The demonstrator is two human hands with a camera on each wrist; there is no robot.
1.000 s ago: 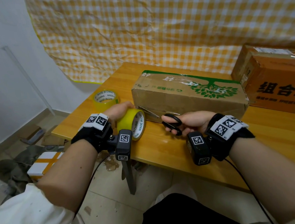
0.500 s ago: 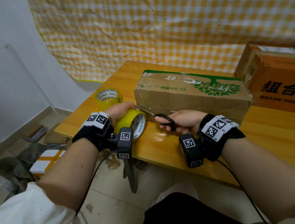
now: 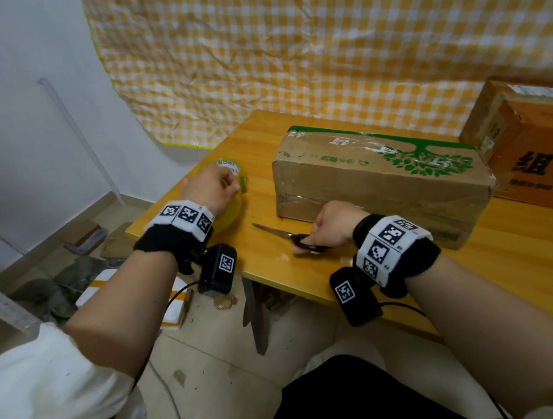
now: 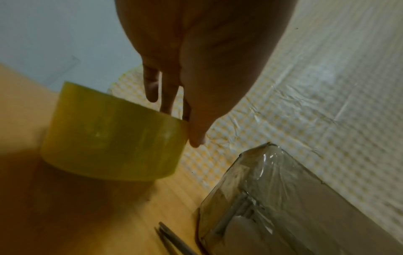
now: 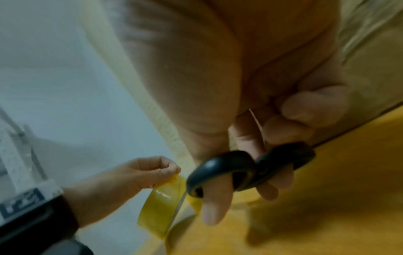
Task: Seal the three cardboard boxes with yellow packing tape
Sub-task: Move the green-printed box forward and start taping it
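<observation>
While gripped by the left hand (image 3: 212, 190) — tape roll (image 4: 113, 136), scissors (image 3: 283, 234) rightward.

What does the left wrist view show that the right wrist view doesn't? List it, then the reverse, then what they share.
Only the left wrist view: the long cardboard box with glossy clear tape over its end, the checked sheet behind it, and the scissor blades lying on the table.

Only the right wrist view: the right hand with fingers through the black scissor handles, and the left wristband.

Both: the left hand holding the yellow tape roll, the wooden table, and the scissors.
</observation>
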